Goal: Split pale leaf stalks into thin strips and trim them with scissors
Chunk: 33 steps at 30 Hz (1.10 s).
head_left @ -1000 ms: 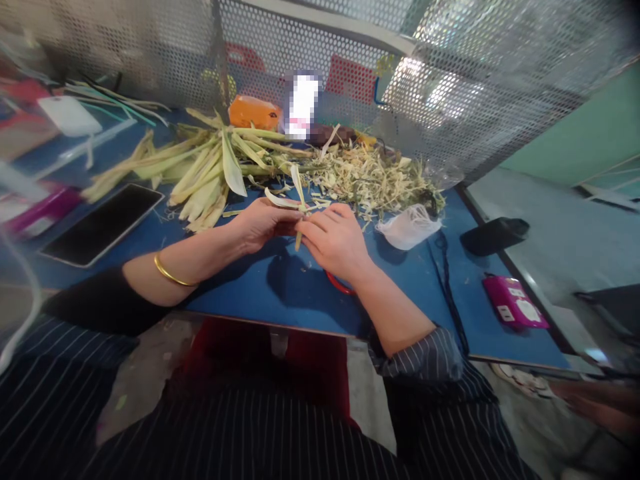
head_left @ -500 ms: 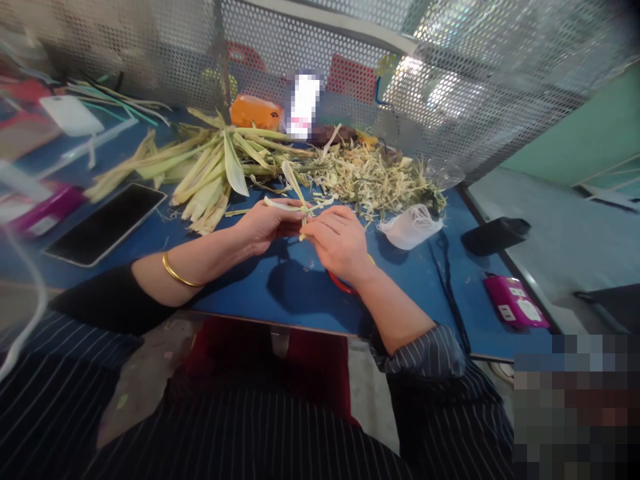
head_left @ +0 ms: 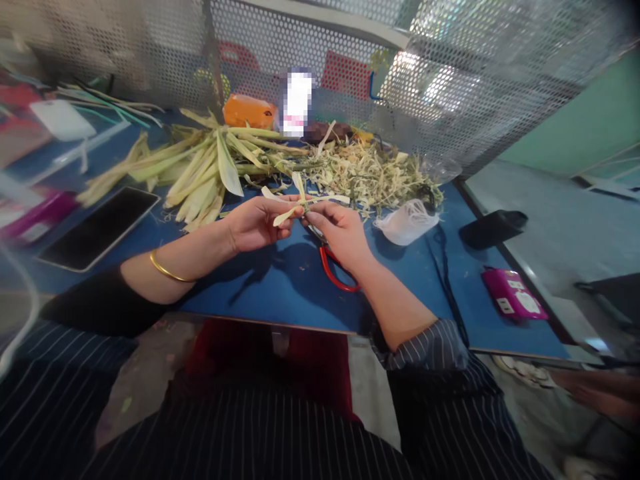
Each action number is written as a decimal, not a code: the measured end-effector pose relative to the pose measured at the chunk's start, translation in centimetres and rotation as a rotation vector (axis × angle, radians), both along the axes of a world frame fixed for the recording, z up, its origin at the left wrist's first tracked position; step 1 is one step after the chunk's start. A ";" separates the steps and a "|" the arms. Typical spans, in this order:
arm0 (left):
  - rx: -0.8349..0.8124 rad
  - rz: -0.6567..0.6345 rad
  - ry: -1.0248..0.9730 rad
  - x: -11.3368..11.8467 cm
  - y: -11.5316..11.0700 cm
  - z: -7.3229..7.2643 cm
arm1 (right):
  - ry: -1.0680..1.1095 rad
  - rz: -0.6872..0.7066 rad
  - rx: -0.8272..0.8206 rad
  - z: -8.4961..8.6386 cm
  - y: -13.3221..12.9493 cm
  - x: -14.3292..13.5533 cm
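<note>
Several pale corn husk strips (head_left: 301, 187) cross one another in a small knot between my two hands, their ends sticking out to different sides. My left hand (head_left: 257, 223) pinches them between thumb and fingers from the left. From the right, my right hand (head_left: 343, 233) has its thumb and fingertips closed at the same crossing. Below my right hand lie red-handled scissors (head_left: 330, 273) on the blue table (head_left: 280, 293), their blades partly hidden by the hand. Behind the hands, a bundle of corn husks (head_left: 200, 173) lies at the left, with a heap of husk scraps (head_left: 375, 173) at the right.
A white thread bundle (head_left: 407, 223), a black cylinder (head_left: 493, 228) and a purple box (head_left: 513, 293) are to the right. At left lies a dark phone (head_left: 100, 227). An orange packet (head_left: 250, 111) stands before the perforated metal screen (head_left: 300, 33). Another person's leg (head_left: 595, 393) shows at lower right.
The husk strips have turned in my fingers, and one end now points out to the right. My right hand has shifted, uncovering more of the scissors. The view has swung slightly right.
</note>
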<state>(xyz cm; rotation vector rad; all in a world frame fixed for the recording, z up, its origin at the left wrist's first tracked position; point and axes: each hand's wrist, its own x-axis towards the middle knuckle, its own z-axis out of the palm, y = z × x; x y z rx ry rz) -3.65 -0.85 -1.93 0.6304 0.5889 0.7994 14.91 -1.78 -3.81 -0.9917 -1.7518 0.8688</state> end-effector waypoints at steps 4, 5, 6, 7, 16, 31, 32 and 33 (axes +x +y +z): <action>-0.004 -0.035 0.061 0.0 0.0 -0.1 | -0.076 -0.018 0.073 0.3 -0.4 0.0; 0.001 -0.022 0.086 0.1 -0.1 -0.1 | -0.130 -0.029 0.095 0.4 -0.5 0.0; 0.010 -0.006 0.115 0.2 -0.1 -0.1 | -0.195 -0.038 0.125 0.4 -0.5 0.1; 0.020 0.011 0.140 0.3 -0.1 -0.2 | -0.270 -0.053 0.173 0.4 -0.6 0.1; 0.147 0.166 0.265 1.0 -0.7 0.1 | -0.400 -0.184 0.373 -0.2 -0.4 0.0; 0.526 -0.008 0.536 0.8 -0.8 -0.8 | 0.228 -0.222 -0.104 -0.8 0.2 -0.4; 0.530 -0.020 0.543 0.8 -0.8 -0.9 | 0.234 -0.240 -0.094 -0.8 0.2 -0.4; 0.530 -0.026 0.548 0.8 -0.8 -0.9 | 0.230 -0.257 -0.081 -0.9 0.3 -0.4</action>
